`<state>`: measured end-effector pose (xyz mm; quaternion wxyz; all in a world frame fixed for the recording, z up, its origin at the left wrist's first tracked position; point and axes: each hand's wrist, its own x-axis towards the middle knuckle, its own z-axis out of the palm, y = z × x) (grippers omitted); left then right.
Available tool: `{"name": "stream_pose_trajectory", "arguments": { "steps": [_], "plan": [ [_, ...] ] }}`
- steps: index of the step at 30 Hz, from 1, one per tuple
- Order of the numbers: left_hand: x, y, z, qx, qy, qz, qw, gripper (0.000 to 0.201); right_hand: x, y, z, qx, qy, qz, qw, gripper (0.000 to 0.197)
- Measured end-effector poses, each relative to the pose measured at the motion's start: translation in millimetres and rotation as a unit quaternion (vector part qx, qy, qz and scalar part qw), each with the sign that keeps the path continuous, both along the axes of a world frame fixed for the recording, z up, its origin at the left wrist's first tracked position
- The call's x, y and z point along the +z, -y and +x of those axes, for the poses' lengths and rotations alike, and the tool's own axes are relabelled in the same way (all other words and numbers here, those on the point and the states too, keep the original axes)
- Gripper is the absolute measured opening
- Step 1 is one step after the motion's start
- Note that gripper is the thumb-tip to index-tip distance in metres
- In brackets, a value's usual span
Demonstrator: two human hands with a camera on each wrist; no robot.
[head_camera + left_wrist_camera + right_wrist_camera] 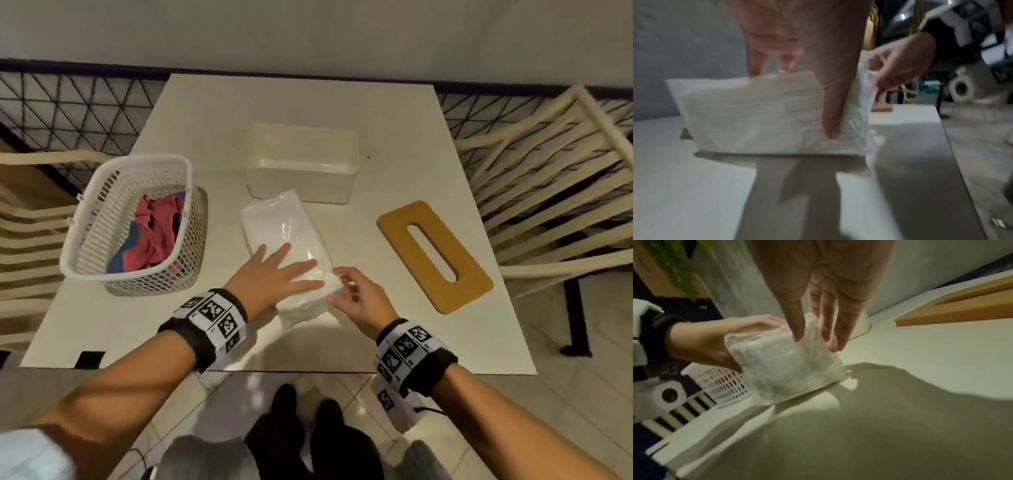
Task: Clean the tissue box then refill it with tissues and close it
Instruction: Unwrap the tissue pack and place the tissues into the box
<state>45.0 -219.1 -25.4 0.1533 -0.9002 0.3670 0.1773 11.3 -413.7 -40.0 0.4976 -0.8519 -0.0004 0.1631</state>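
Note:
A tissue pack (284,233) in clear plastic wrap lies on the white table (428,342), in front of the open white tissue box (301,171). The box's wooden lid (435,257), with its slot, lies flat to the right. My left hand (287,270) presses flat on the pack's near half, fingers straight and spread; in the left wrist view the thumb (831,126) runs down the pack's side (748,116). My right hand (342,291) pinches the plastic wrap at the pack's near end (789,369), thumb and fingertips (798,335) bunching the film.
A white mesh basket (133,222) holding a red and blue cloth stands at the left of the table. Slatted chairs (555,192) flank the table on both sides. A wall runs behind the far edge.

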Motion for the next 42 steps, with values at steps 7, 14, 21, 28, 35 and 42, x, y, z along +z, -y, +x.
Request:
{"name": "stream_pose_trajectory", "arguments": {
  "steps": [7,14,21,28,35,42],
  "plan": [
    [55.0,-34.4,19.1,0.126,-0.153,-0.416,0.887,0.071,71.2,0.9,34.9,-0.01,0.131,0.044,0.99,0.032],
    [60.3,-44.5,14.3,0.264,-0.14,-0.566,0.768,0.097,103.8,-20.9,82.4,-0.042,0.074,0.03,0.996,0.034],
    [58.2,-27.4,29.7,0.253,0.017,-0.477,0.842,0.105,109.0,-39.1,90.2,0.035,0.29,-0.126,0.948,0.043],
    [51.8,-30.0,38.5,0.258,0.013,-0.515,0.817,0.092,113.2,-43.3,86.5,0.212,0.294,-0.232,0.903,0.044],
    [51.1,-30.4,39.6,0.227,0.021,-0.466,0.855,0.1,125.3,-48.9,100.7,0.21,0.236,-0.177,0.932,0.016],
    [46.6,-32.7,41.0,0.222,-0.014,-0.52,0.825,0.089,136.0,-64.3,104.8,0.296,0.255,-0.216,0.895,0.011]
  ]
}}
